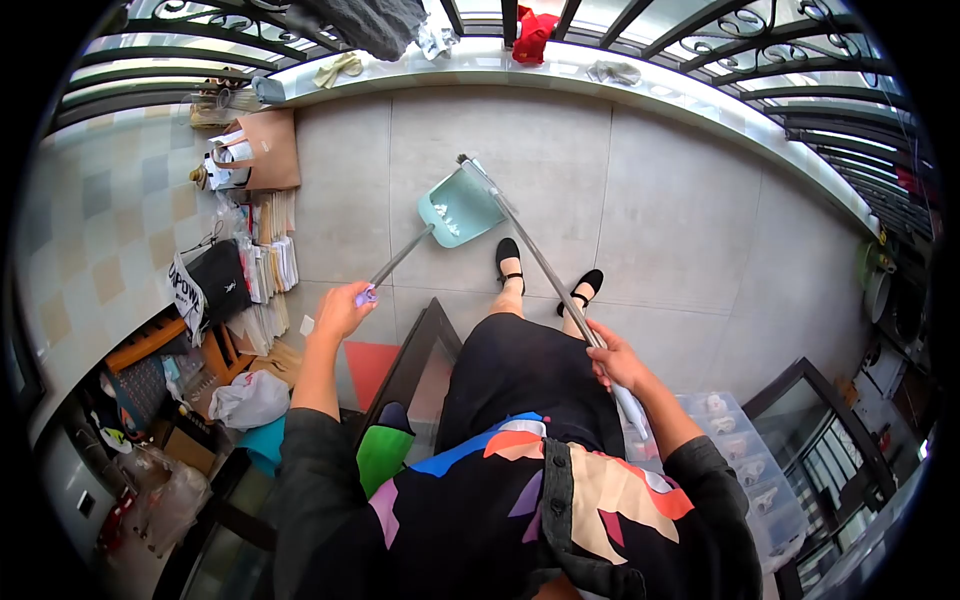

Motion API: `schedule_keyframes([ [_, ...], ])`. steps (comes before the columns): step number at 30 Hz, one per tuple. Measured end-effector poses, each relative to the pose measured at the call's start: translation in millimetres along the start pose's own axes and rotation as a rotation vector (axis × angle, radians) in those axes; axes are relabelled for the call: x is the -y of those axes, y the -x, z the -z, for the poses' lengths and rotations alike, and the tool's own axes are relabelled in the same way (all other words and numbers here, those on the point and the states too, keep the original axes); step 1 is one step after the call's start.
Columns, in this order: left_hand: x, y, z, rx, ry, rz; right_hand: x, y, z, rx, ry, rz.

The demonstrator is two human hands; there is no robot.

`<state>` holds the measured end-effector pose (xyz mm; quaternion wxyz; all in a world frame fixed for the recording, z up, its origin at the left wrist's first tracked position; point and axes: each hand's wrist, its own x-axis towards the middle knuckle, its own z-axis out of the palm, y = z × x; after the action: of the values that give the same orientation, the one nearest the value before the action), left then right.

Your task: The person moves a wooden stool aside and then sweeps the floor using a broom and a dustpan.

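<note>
My left hand (343,309) is closed round the upper end of the handle of a pale green dustpan (480,212), with something purple at the grip. The pan rests on the grey tiled floor and has several white scraps in it. My right hand (614,358) wraps round the long grey handle of a broom (535,247). That handle slants from beside my right hip to the pan's far right rim. The dark bristle tip (462,158) shows at the far edge of the pan; most of the broom head is hard to make out.
To the left stand a brown paper bag (272,150), stacked papers (270,260) and a white plastic bag (248,400). Clear plastic drawers (735,450) are near my right side. A ledge with cloths and a red item (534,35) runs beneath black railings.
</note>
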<state>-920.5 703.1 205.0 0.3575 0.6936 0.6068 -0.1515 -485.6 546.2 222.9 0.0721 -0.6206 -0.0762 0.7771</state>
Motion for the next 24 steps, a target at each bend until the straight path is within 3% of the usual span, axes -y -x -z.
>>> schedule_keyframes([
  [1, 4, 6, -2, -0.017, 0.013, 0.010, 8, 4, 2, 0.002, 0.023, 0.006],
  [4, 9, 31, -12, -0.055, 0.166, 0.060, 33, 2, 14, -0.180, 0.598, 0.192],
  [6, 4, 51, -24, -0.066, 0.274, 0.238, 59, -20, 22, -0.208, 0.685, 0.240],
  [9, 20, 76, -70, -0.155, 0.426, 0.285, 100, -74, 40, -0.273, 0.829, 0.358],
  [13, -18, 108, -85, -0.195, 0.489, 0.390, 160, -151, 60, -0.355, 1.032, 0.488],
  [15, -34, 127, -103, -0.245, 0.575, 0.451, 186, -154, 55, -0.347, 0.834, 0.358],
  [19, -77, 162, -134, -0.304, 0.606, 0.604, 134, -166, 81, -0.217, 0.969, 0.324],
  [21, -89, 180, -154, -0.384, 0.611, 0.577, 100, -136, 90, -0.155, 1.062, 0.157],
  [24, -108, 206, -173, -0.342, 0.694, 0.704, 9, -145, 167, -0.045, 1.476, 0.305],
])
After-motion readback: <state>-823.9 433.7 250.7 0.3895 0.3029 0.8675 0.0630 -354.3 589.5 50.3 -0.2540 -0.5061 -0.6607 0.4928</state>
